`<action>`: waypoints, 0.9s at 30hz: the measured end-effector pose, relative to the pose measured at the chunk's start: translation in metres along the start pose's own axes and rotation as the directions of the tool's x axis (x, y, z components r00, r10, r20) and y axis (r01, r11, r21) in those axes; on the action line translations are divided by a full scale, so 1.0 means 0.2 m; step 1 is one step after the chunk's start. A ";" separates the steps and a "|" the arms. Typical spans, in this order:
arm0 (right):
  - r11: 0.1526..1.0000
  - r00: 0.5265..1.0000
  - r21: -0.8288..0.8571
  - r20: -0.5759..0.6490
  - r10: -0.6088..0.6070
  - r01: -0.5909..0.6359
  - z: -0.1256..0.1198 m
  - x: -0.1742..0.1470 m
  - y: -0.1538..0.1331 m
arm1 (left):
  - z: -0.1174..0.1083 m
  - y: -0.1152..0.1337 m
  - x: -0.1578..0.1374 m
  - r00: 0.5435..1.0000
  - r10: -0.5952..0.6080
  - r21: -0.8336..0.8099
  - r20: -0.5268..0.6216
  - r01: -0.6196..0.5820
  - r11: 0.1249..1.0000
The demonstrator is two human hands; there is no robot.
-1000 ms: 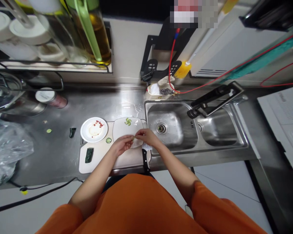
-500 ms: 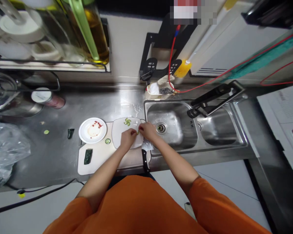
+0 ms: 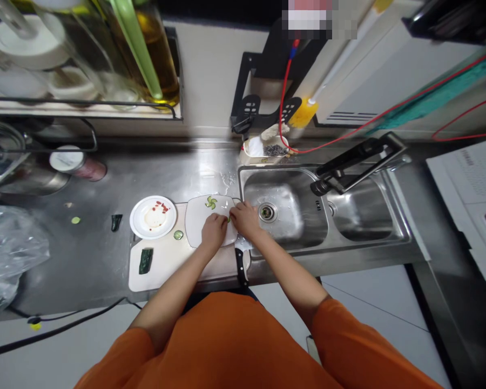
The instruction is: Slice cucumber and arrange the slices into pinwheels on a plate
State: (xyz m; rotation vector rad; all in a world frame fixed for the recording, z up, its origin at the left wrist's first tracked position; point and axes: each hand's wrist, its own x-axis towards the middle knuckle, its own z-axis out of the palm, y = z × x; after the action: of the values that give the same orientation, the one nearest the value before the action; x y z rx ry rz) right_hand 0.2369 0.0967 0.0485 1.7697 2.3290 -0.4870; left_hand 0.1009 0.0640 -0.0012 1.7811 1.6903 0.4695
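Over the right part of a white square plate, my left hand and my right hand meet at the fingertips. Both are closed on a small green cucumber slice, mostly hidden by the fingers. Several cucumber slices lie fanned like a flower near the plate's far edge. The plate rests on a white cutting board. On the board's left are a dark green cucumber chunk and a round cucumber slice. A black-handled knife lies beside the plate, under my right wrist.
A round white plate with red bits overlaps the board's far left. Farther left lie a cucumber end, a pale green slice and a plastic bag. The sink with its black faucet adjoins on the right.
My fingertips have drawn closer together around the slice, and my left hand has shifted slightly right. The plates, board and knife stay in place.
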 end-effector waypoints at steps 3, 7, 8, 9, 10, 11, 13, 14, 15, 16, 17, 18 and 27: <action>0.999 0.998 0.016 -0.027 0.048 -0.048 0.01 -0.05 0.00 | 0.01 -0.01 0.00 0.999 0.053 0.010 0.009 -0.053 0.999; 0.994 0.994 0.028 -0.033 0.107 -0.106 0.08 -0.16 -0.03 | 0.02 -0.02 0.00 0.996 0.085 0.022 0.004 -0.085 0.996; 0.994 0.994 0.023 -0.026 0.106 -0.106 0.10 -0.18 -0.04 | 0.02 -0.03 0.00 0.996 0.092 0.026 0.004 -0.092 0.995; 0.995 0.995 0.016 -0.017 0.102 -0.102 0.12 -0.20 -0.05 | 0.03 -0.03 0.00 0.995 0.098 0.029 0.002 -0.098 0.995; 0.995 0.995 0.008 -0.007 0.100 -0.100 0.14 -0.22 -0.06 | 0.03 -0.03 0.00 0.995 0.103 0.032 0.000 -0.103 0.994; 0.995 0.995 0.001 0.006 0.101 -0.101 0.15 -0.23 -0.06 | 0.03 -0.04 0.00 0.994 0.107 0.035 -0.002 -0.107 0.994; 0.994 0.993 -0.017 0.031 0.111 -0.111 0.17 -0.24 -0.07 | 0.03 -0.04 0.00 0.993 0.115 0.036 -0.004 -0.114 0.993; 0.993 0.992 -0.026 0.040 0.118 -0.117 0.18 -0.24 -0.07 | 0.03 -0.04 0.00 0.993 0.119 0.035 -0.004 -0.119 0.992; 0.992 0.991 -0.034 0.047 0.123 -0.121 0.18 -0.24 -0.07 | 0.03 -0.04 0.00 0.992 0.123 0.035 -0.005 -0.123 0.992; 0.992 0.991 -0.041 0.051 0.124 -0.122 0.18 -0.23 -0.07 | 0.03 -0.04 0.00 0.992 0.127 0.036 -0.008 -0.126 0.991; 0.992 0.991 -0.045 0.056 0.122 -0.120 0.18 -0.23 -0.07 | 0.03 -0.04 0.00 0.992 0.130 0.038 -0.011 -0.129 0.991; 0.992 0.991 -0.046 0.060 0.118 -0.116 0.17 -0.23 -0.06 | 0.04 -0.04 0.00 0.991 0.132 0.040 -0.014 -0.131 0.991; 0.992 0.991 -0.035 0.052 0.119 -0.118 0.18 -0.23 -0.06 | 0.05 -0.04 0.00 0.990 0.135 0.035 -0.027 -0.134 0.990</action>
State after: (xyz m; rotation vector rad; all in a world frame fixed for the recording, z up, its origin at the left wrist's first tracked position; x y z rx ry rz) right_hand 0.2363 0.0405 0.0326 1.8432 2.1682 -0.4700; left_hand 0.1010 0.0626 -0.0138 1.9293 1.6129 0.5315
